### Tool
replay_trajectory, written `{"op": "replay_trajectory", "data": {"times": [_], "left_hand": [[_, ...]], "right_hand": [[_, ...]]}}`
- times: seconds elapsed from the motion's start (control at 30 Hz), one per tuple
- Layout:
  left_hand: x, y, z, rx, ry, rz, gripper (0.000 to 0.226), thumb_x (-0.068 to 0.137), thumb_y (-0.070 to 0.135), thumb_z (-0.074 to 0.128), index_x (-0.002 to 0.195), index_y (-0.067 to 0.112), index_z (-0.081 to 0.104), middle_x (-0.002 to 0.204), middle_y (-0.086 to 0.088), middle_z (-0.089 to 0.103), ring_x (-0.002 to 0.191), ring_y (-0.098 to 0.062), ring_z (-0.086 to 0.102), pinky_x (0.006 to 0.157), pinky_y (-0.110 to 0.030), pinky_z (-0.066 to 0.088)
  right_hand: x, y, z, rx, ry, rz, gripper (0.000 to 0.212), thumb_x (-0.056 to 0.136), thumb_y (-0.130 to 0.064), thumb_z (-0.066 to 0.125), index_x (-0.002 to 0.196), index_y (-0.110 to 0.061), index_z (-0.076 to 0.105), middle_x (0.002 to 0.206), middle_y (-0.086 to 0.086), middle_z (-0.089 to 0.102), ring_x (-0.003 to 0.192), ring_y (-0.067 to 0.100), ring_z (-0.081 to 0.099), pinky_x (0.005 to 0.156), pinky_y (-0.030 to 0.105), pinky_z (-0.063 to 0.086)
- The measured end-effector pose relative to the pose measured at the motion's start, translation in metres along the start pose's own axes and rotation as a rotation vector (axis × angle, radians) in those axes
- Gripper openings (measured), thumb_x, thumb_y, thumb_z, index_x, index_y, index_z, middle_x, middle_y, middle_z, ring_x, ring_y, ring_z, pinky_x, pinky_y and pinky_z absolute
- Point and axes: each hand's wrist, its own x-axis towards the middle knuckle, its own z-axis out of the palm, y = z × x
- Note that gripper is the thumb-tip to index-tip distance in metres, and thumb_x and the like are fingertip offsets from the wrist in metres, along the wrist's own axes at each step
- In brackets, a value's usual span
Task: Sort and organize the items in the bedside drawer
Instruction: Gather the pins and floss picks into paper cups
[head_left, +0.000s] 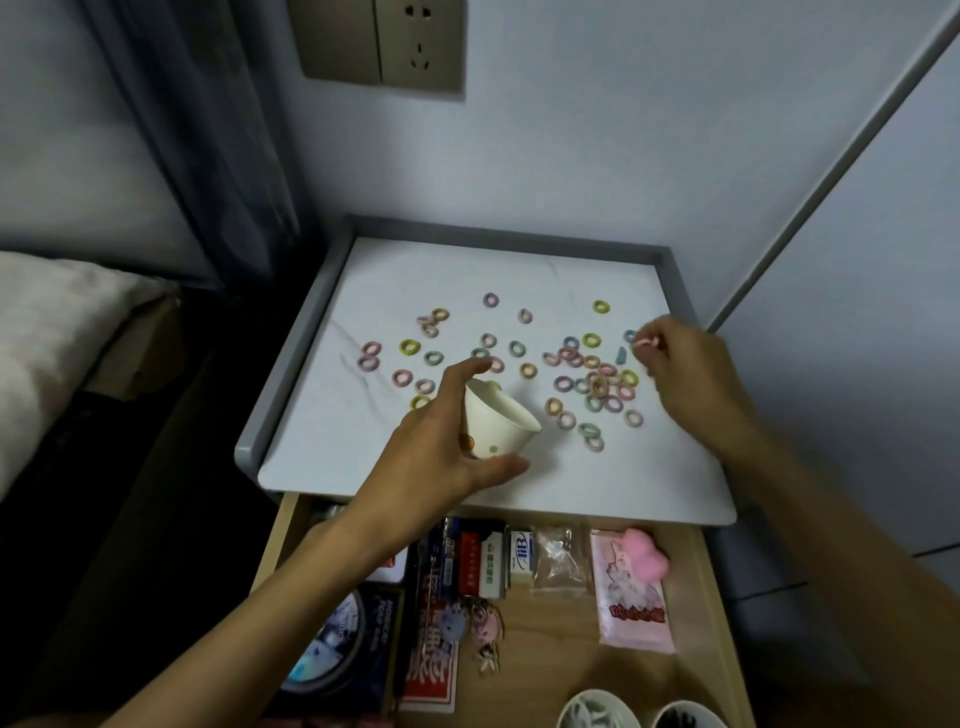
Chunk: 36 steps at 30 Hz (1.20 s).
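Note:
Several small pastel hair ties (597, 384) lie scattered over the white marble top of the bedside table (395, 457). My left hand (441, 441) grips a white paper cup (496, 421), tilted with its mouth toward the right, near the table's front. My right hand (691, 374) hovers over the right side of the scatter and pinches a pink hair tie (647, 342) between its fingertips. Below the table top, the wooden drawer (711, 597) stands pulled open.
The drawer holds small boxes (480, 558), a clear plastic bag (558, 561), a pink packet (631, 597) with a pink fluffy clip, keychain charms (480, 629), a round tin (332, 644) and two bowls (597, 712) at the front. A bed (57, 332) is to the left, with walls behind and right.

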Motion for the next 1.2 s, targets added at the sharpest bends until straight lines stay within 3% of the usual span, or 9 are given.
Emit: {"op": "replay_trajectory", "data": {"times": [0.13,0.27,0.47,0.67,0.73,0.83,0.93,1.1,1.2], "left_hand": [[-0.001,0.001,0.003,-0.007,0.003,-0.006,0.089,0.072,0.039,0.084,0.135,0.052,0.024,0.114,0.012,0.058,0.085,-0.007,0.064,0.078,-0.03,0.057],[0.0,0.002,0.006,-0.04,-0.007,0.018,0.096,0.07,0.03,0.087,0.14,0.046,0.023,0.114,0.015,0.062,0.091,-0.003,0.065,0.081,-0.029,0.057],[-0.004,-0.001,0.005,-0.013,0.002,0.005,0.098,0.069,0.027,0.086,0.137,0.053,0.021,0.115,0.01,0.06,0.094,-0.006,0.063,0.081,-0.028,0.057],[-0.006,0.005,0.004,-0.022,0.038,0.003,0.097,0.063,0.039,0.089,0.136,0.052,0.026,0.106,0.018,0.058,0.095,-0.005,0.061,0.08,-0.027,0.054],[-0.005,0.005,0.004,-0.019,0.066,-0.008,0.096,0.061,0.043,0.089,0.135,0.051,0.028,0.108,0.019,0.058,0.097,-0.007,0.06,0.082,-0.028,0.054],[-0.006,0.004,0.002,-0.01,0.082,-0.02,0.095,0.064,0.039,0.089,0.137,0.048,0.029,0.11,0.018,0.055,0.099,-0.01,0.06,0.083,-0.028,0.053],[-0.007,0.004,0.002,0.009,0.067,-0.021,0.095,0.066,0.038,0.088,0.138,0.046,0.028,0.111,0.017,0.054,0.1,-0.011,0.059,0.084,-0.029,0.054],[-0.004,0.003,0.004,0.008,0.062,-0.022,0.095,0.065,0.04,0.088,0.136,0.049,0.026,0.119,0.01,0.059,0.102,-0.014,0.061,0.087,-0.035,0.055],[-0.003,0.002,0.004,0.006,0.062,-0.022,0.095,0.065,0.04,0.088,0.136,0.049,0.026,0.119,0.009,0.059,0.101,-0.013,0.061,0.087,-0.036,0.055]], "right_hand": [[-0.032,-0.062,-0.011,0.45,-0.253,-0.144,0.009,0.092,-0.008,0.064,0.094,-0.016,0.067,0.083,-0.001,0.066,0.071,0.01,0.063,0.066,0.027,0.051],[-0.057,-0.08,0.005,0.408,-0.498,-0.33,0.026,0.086,-0.008,0.07,0.109,-0.021,0.072,0.097,-0.007,0.07,0.08,0.009,0.063,0.076,0.025,0.053],[-0.058,-0.075,0.014,0.482,-0.318,-0.14,0.023,0.082,-0.013,0.076,0.103,-0.022,0.071,0.089,-0.009,0.068,0.076,0.002,0.061,0.072,0.018,0.05],[-0.059,-0.072,0.026,0.573,-0.454,-0.055,0.013,0.09,-0.013,0.067,0.102,-0.012,0.072,0.086,0.003,0.072,0.067,0.007,0.062,0.056,0.019,0.046],[-0.046,-0.061,0.02,0.466,-0.404,-0.079,0.013,0.092,-0.015,0.065,0.101,-0.013,0.074,0.085,0.0,0.074,0.063,0.002,0.061,0.059,0.017,0.046],[-0.013,-0.018,0.012,0.099,-0.114,-0.014,0.02,0.089,-0.027,0.07,0.107,-0.018,0.071,0.104,0.0,0.071,0.088,0.008,0.065,0.078,0.026,0.053],[0.002,0.016,0.017,-0.025,-0.131,0.096,0.037,0.085,-0.039,0.074,0.115,-0.02,0.065,0.117,0.007,0.063,0.101,0.021,0.063,0.082,0.032,0.05],[0.003,0.019,0.039,-0.045,-0.139,-0.024,0.018,0.089,-0.001,0.064,0.1,-0.014,0.071,0.104,0.008,0.061,0.083,0.016,0.06,0.055,0.008,0.039],[0.003,0.014,0.044,-0.104,-0.133,-0.044,0.028,0.089,0.008,0.052,0.099,-0.011,0.07,0.099,0.008,0.065,0.08,0.015,0.056,0.065,0.02,0.042]]}}
